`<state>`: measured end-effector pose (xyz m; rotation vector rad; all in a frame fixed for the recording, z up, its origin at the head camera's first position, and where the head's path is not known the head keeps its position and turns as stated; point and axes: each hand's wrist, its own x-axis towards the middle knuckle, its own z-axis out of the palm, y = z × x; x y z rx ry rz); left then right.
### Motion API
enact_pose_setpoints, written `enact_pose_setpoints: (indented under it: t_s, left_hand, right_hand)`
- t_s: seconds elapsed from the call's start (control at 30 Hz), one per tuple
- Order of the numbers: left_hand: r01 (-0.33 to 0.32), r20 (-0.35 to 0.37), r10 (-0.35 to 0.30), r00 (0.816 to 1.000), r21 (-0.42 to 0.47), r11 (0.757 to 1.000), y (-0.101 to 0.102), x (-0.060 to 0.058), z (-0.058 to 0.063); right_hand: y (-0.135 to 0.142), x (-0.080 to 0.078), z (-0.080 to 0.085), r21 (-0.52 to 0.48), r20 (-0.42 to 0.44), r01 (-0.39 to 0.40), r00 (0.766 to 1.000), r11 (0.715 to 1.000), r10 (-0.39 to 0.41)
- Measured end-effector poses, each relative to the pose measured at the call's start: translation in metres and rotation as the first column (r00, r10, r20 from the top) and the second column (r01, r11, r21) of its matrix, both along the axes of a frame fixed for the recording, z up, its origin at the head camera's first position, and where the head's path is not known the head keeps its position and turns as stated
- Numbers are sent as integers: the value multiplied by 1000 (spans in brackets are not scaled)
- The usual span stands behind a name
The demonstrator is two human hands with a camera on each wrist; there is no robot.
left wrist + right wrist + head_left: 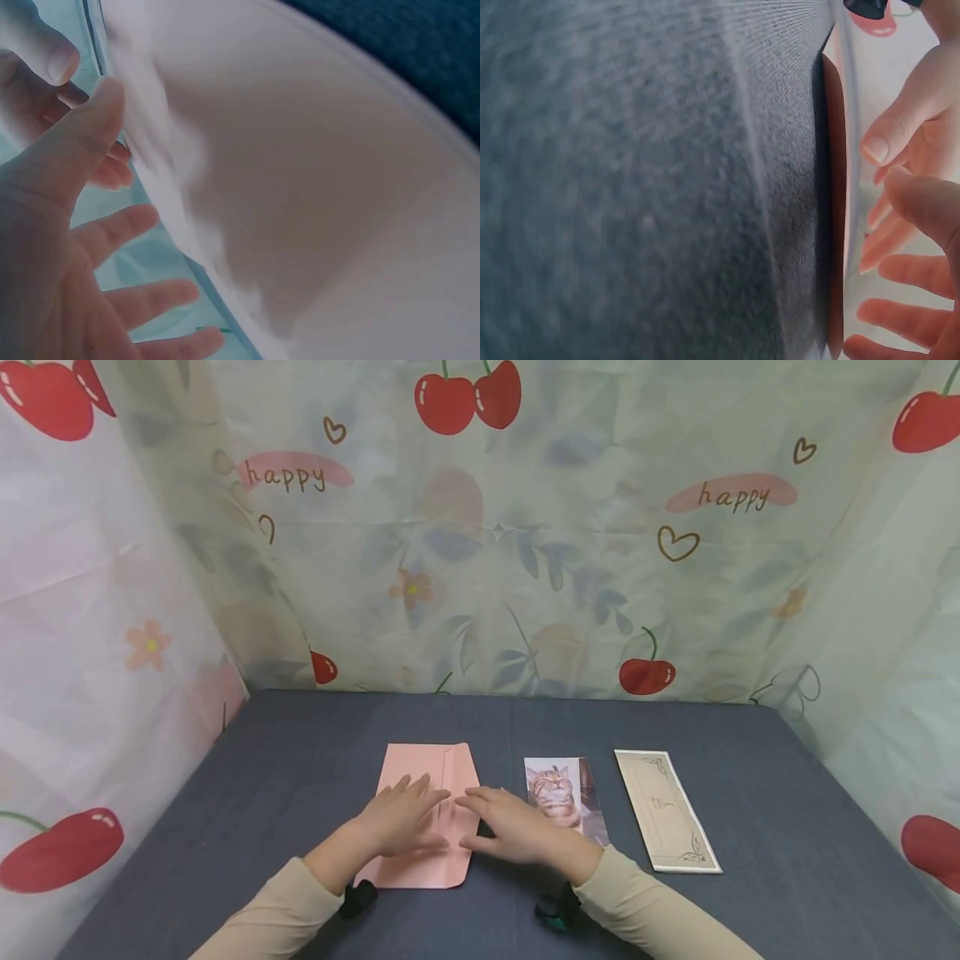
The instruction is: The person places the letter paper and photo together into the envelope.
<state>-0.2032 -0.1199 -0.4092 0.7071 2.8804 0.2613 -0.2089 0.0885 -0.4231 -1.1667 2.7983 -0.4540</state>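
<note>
A pink envelope (408,762) lies on the dark table in front of me, its folded seams facing up. Over its middle is my left hand (403,820), fingers spread and nothing held. My right hand (517,828) comes in from the envelope's right edge, fingers extended toward the left hand, also without a thing in it. In the left wrist view, a broad shadow falls on the pink paper (390,225) beside the spread fingers. The right wrist view shows the envelope's thin edge (838,195) slightly raised above the cloth.
Right of the envelope lies a cat picture (555,793), its lower part covered by my right wrist. Farther right is a long cream card (663,814) with ornate corners. Dark cloth (300,760) covers the table, and cherry-printed curtains (495,610) enclose the back and sides.
</note>
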Motion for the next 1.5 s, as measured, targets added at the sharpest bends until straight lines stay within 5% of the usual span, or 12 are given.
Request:
enact_pose_setpoints:
  t_s: [0.43,1.13,1.5]
  left_hand:
    - [-50,84,51,995,-10,999,1,0,-2]
    - [-135,81,136,987,-21,991,4,1,-6]
    - [-128,85,126,988,22,992,2,-3,-9]
  right_hand:
    - [-5,-1,-4,50,-8,16,1000,999,-16]
    - [-10,1,-4,148,17,25,999,989,-28]
    - [-11,2,-3,153,15,29,999,988,-32]
